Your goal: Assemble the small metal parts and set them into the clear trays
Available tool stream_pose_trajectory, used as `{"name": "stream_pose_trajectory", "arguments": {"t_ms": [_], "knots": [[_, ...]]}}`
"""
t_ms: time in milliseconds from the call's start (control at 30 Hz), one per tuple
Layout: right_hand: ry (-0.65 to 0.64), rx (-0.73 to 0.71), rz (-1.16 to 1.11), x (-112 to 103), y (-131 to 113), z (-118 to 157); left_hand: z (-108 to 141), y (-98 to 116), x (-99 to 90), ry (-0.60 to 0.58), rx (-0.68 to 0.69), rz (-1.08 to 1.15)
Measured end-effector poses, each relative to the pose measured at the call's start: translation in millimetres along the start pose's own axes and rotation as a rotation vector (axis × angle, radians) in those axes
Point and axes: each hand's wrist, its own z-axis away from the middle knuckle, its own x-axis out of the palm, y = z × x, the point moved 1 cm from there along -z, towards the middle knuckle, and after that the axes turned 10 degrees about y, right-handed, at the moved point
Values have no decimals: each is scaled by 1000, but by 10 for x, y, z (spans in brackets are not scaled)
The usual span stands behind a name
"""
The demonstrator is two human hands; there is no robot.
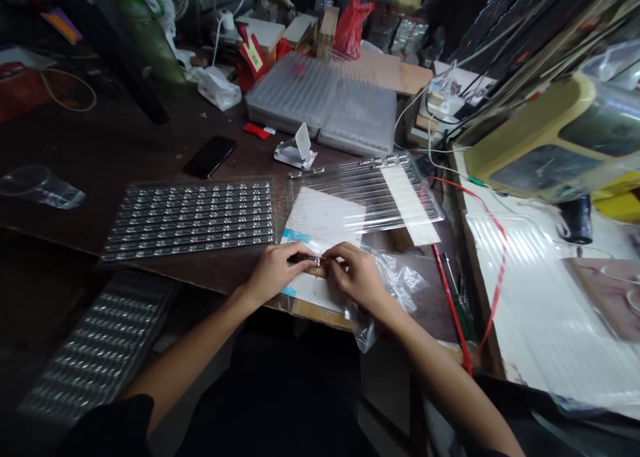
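Near the table's front edge, my left hand [279, 269] pinches a small dark part with a shiny metal end [313, 260]. My right hand [359, 274] is closed at the other end of this part, thumb and forefinger pressed together; what sits between them is too small to tell. Both hands are over a white board [327, 210] with blue tape. Left of them lies a clear tray [193, 220] filled with rows of small dark and shiny parts. Behind the hands, a ribbed clear tray [350, 200] holds a few parts along its far edge.
A crumpled plastic bag [400, 280] lies beside my right hand. Farther back are a phone [210, 157], a small white stand [296, 152] and stacked clear trays [320, 100]. A plastic cup [43, 185] lies at the left; a red strap [450, 304] hangs at the right.
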Motion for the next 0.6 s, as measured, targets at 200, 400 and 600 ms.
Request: {"name": "stream_pose_trajectory", "arguments": {"t_ms": [200,400,600], "knots": [[45,-27,-39,3,35,-10,9,18,10,-15,137,-101],[-6,-48,54,57,25,66,79,22,6,-37,202,-136],[-95,-150,312,79,74,73,99,-125,50,-29,189,-134]]}}
